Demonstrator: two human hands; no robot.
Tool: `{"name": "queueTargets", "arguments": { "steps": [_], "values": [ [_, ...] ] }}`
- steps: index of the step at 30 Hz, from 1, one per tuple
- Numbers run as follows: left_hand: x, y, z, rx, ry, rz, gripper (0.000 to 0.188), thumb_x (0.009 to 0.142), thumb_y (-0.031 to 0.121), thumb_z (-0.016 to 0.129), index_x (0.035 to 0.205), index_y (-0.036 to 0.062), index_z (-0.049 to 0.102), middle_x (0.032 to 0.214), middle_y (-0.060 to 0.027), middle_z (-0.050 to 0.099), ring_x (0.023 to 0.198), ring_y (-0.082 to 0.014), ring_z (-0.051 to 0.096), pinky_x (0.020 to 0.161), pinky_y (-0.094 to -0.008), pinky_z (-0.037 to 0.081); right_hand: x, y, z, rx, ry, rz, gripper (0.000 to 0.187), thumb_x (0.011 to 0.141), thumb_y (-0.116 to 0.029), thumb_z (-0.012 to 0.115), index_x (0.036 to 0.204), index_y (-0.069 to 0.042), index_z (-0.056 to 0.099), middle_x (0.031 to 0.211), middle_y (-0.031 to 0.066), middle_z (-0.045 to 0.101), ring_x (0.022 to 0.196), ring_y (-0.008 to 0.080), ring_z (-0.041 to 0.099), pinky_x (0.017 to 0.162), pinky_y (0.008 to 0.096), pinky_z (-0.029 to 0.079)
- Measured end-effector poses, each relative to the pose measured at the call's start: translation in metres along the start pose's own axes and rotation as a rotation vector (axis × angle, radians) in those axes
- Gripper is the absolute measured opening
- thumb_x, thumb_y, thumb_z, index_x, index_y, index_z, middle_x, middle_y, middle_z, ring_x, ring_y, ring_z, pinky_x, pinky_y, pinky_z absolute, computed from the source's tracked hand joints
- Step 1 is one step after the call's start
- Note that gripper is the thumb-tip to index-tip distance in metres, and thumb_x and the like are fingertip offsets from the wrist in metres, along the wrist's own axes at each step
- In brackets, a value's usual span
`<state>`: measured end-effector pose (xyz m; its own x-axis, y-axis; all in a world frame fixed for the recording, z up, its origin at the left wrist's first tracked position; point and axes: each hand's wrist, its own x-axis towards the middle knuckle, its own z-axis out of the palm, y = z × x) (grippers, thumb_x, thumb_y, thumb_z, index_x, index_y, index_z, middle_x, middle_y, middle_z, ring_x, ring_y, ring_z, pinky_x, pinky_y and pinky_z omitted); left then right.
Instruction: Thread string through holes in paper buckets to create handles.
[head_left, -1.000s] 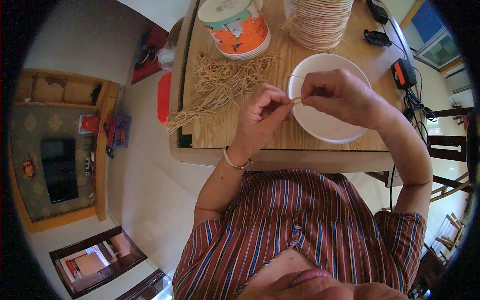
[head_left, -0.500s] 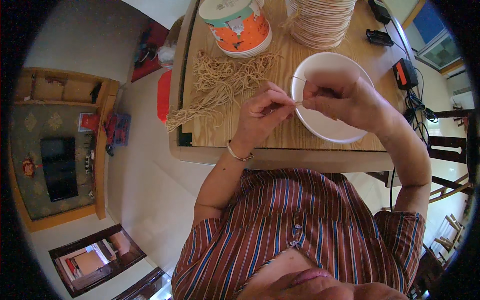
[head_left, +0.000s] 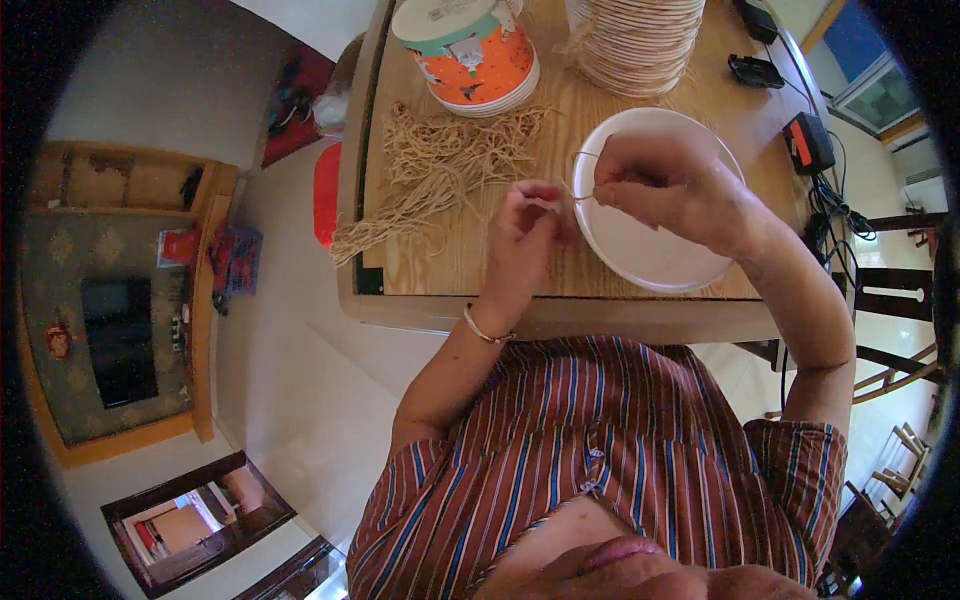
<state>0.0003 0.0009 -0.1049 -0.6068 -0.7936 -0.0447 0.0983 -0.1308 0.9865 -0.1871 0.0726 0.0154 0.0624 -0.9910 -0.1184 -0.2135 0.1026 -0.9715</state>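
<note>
My right hand [head_left: 665, 195] is above a white round paper tub [head_left: 655, 262], its thumb and fingers pinched on a thin tan cord [head_left: 577, 172]. A bent piece of that cord sticks out to the left past the tub's rim. My left hand [head_left: 525, 235] is apart from it, just left of the tub, with fingers loosely curled and slightly parted. Its fingertips are smeared by motion, and I see nothing held in them. Left of my left hand, a loose heap of tan cords [head_left: 440, 165] lies on the wooden table [head_left: 500, 275].
An orange and green paper tub [head_left: 475, 65] stands upside down behind the cords. Beside it rises a tall stack of nested tubs [head_left: 635, 45]. Black cables [head_left: 830, 215] and an orange-black box [head_left: 808, 147] sit along the table's right edge.
My left hand has come away from the cord and drawn left, its fingers loosening. My right hand keeps the cord, shifted slightly left, with the cord now bent at the tub's rim.
</note>
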Motion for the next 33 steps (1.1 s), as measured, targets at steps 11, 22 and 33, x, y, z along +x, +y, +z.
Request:
{"name": "queueTargets", "arguments": {
  "steps": [11, 22, 33],
  "values": [
    [-0.003, 0.031, 0.003, 0.852, 0.015, 0.757, 0.041, 0.083, -0.007, 0.056, 0.124, 0.0010, 0.055, 0.124, -0.0171, 0.054, 0.109, -0.0332, 0.059, 0.084, -0.0383, 0.053, 0.001, -0.001, 0.002, -0.017, 0.014, -0.012, 0.004, 0.089, -0.007, 0.062, 0.087, -0.004, 0.060, 0.071, -0.0063, 0.052, 0.062, 0.0007, 0.045, 0.054, 0.0187, 0.036],
    [0.005, 0.026, -0.001, 0.892, 0.089, 0.894, 0.023, 0.076, -0.002, 0.069, 0.097, 0.0026, 0.060, 0.106, -0.0135, 0.062, 0.089, -0.0295, 0.064, 0.075, -0.0382, 0.053, 0.002, 0.000, 0.001, 0.016, -0.001, -0.027, 0.010, 0.089, -0.010, 0.064, 0.088, 0.000, 0.063, 0.074, -0.0017, 0.060, 0.072, 0.0037, 0.053, 0.066, 0.0221, 0.046],
    [-0.002, 0.010, -0.002, 0.885, -0.007, 0.834, 0.030, 0.073, -0.006, 0.067, 0.099, 0.0003, 0.052, 0.102, -0.0182, 0.061, 0.088, -0.0370, 0.063, 0.074, -0.0425, 0.053, -0.001, -0.002, 0.006, 0.042, 0.008, 0.005, 0.005, 0.089, -0.007, 0.063, 0.089, -0.002, 0.061, 0.077, -0.0039, 0.058, 0.072, 0.0027, 0.052, 0.065, 0.0206, 0.043]
  ]
}}
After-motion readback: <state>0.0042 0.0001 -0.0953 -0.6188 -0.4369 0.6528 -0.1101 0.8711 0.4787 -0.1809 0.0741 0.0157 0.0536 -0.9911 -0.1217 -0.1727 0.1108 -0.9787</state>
